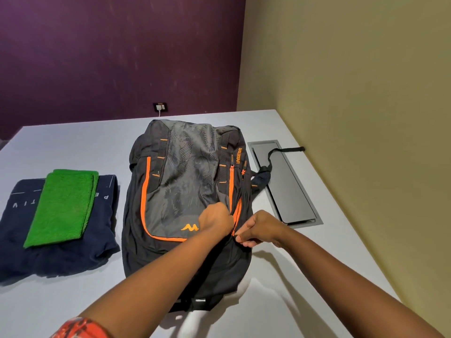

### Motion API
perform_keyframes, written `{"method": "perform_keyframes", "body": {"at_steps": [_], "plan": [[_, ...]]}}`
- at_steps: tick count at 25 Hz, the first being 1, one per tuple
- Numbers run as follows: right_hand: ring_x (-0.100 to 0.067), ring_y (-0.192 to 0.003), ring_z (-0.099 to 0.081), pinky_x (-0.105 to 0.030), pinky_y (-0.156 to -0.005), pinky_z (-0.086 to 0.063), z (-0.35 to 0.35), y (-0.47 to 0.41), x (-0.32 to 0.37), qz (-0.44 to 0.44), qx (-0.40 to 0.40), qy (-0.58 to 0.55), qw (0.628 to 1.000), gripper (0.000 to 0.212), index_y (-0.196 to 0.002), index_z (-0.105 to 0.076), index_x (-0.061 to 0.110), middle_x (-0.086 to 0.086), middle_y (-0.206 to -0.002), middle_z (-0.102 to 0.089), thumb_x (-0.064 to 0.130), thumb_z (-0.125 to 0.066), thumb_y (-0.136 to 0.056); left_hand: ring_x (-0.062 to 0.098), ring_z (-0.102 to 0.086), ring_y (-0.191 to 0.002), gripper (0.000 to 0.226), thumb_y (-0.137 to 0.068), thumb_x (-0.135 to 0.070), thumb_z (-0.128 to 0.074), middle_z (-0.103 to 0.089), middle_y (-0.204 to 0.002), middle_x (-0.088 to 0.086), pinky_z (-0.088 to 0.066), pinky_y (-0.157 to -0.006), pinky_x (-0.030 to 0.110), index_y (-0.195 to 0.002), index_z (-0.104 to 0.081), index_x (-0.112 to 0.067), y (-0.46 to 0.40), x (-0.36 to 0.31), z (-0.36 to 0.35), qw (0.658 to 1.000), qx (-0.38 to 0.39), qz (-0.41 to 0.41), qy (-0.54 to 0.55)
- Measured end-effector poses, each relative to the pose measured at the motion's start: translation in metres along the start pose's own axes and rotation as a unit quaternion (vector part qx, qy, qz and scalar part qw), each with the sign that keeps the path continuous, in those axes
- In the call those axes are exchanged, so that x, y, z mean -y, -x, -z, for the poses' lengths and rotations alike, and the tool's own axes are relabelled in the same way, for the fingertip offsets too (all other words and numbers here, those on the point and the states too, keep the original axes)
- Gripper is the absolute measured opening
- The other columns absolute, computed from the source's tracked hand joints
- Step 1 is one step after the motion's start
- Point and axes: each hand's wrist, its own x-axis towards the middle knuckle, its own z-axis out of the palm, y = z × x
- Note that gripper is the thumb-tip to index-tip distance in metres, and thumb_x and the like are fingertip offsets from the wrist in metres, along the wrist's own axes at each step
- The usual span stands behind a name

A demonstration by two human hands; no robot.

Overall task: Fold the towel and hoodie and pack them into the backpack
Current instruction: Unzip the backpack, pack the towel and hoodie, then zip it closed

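This looks like an office or meeting room. A large pale grey surface [73, 147] stands in a corner, and at 2 o'clock it has a built-in metal cable hatch [285, 184], as office desks have. At 12 o'clock a purple wall [117, 52] carries a socket plate [160, 107] with a white plug; the wall at 3 o'clock [353, 81] is plain olive-beige.

Towel [62, 207] on hoodie [58, 230], left of backpack [185, 191], table [73, 142] beneath, hatch [285, 184] right
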Motion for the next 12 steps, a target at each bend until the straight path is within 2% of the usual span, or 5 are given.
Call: {"method": "perform_keyframes", "body": {"at_steps": [3, 5, 8, 10, 12], "plan": [[-0.002, -0.036, -0.057, -0.012, -0.046, -0.051, -0.025, -0.002, -0.005, 0.035, 0.000, 0.057, 0.998, 0.015, -0.089, -0.070, -0.009, 0.007, -0.039, -0.059, -0.007, -0.072, -0.074, 0.031, -0.062, -0.093, 0.023, -0.090, -0.023, -0.055, -0.068, -0.094, 0.011, -0.043, -0.067, 0.030, -0.073, -0.067, -0.013, 0.000, -0.002, 0.011, 0.999, -0.027, -0.023, 0.009], [0.001, -0.034, -0.054, -0.011, -0.048, -0.050, -0.050, -0.001, -0.008, 0.062, 0.014, 0.097, 0.993, 0.003, -0.073, -0.072, 0.001, 0.011, -0.035, -0.055, -0.002, -0.074, -0.073, 0.029, -0.060, -0.081, 0.032, -0.090, -0.023, -0.057, -0.064, -0.080, 0.007, -0.044, -0.065, 0.029, -0.059, -0.058, -0.019, -0.004, 0.000, 0.018, 0.998, -0.030, -0.033, 0.033], [0.003, -0.034, -0.051, -0.012, -0.055, -0.049, -0.084, -0.006, -0.012, 0.124, -0.015, 0.179, 0.976, 0.030, -0.049, -0.062, 0.021, 0.013, -0.035, -0.052, 0.008, -0.073, -0.074, 0.027, -0.057, -0.071, 0.048, -0.090, -0.022, -0.058, -0.057, -0.064, 0.003, -0.045, -0.062, 0.030, -0.045, -0.044, -0.014, -0.009, 0.007, 0.021, 0.996, -0.017, -0.052, 0.063], [0.002, -0.038, -0.052, -0.018, -0.059, -0.050, -0.094, -0.008, -0.012, 0.152, -0.005, 0.176, 0.973, 0.013, -0.063, -0.072, 0.008, 0.006, -0.051, -0.062, 0.008, -0.071, -0.076, 0.029, -0.058, -0.075, 0.050, -0.092, -0.026, -0.058, -0.056, -0.061, 0.006, -0.043, -0.063, 0.030, -0.045, -0.043, -0.015, -0.009, 0.015, 0.023, 0.995, 0.012, -0.071, 0.071], [-0.006, -0.058, -0.063, -0.025, -0.068, -0.052, -0.089, -0.009, -0.011, 0.173, 0.009, 0.206, 0.963, 0.014, -0.088, -0.075, 0.005, -0.006, -0.078, -0.074, 0.015, -0.070, -0.080, 0.025, -0.063, -0.097, 0.027, -0.092, -0.033, -0.056, -0.069, -0.085, 0.005, -0.047, -0.073, 0.032, -0.069, -0.067, -0.022, -0.006, 0.030, 0.020, 0.991, 0.031, -0.109, 0.071]]}}
